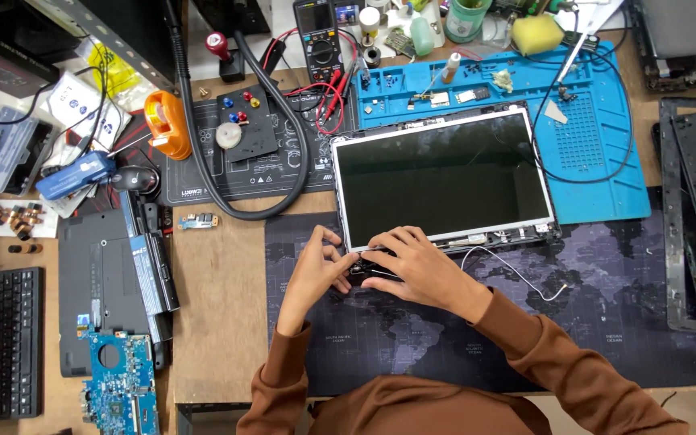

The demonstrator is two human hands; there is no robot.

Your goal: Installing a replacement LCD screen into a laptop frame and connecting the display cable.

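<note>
- Laptop screen panel (443, 177), flat dark glass w/ silver frame, lies centre frame on the table (219, 290), upper edge over a blue ribbed work mat (606, 137).
- Both hands at panel's lower-left edge: left hand (316, 270) fingers pinched together near the corner; right hand (408, 262) fingers curled down over a small dark part, what it grips can't tell.
- Thin white wire (517, 270) loops just right of right hand.
- Black flexible hose (283, 161) curves left of panel; orange tape dispenser (167, 121) upper left; multimeter (320, 36) top centre.
- Dark map-print mat (606, 322) under hands, open room lower right.
- Black laptop base (102, 282) and blue circuit board (118, 387) lower left; keyboard (2, 342) at left edge.
</note>
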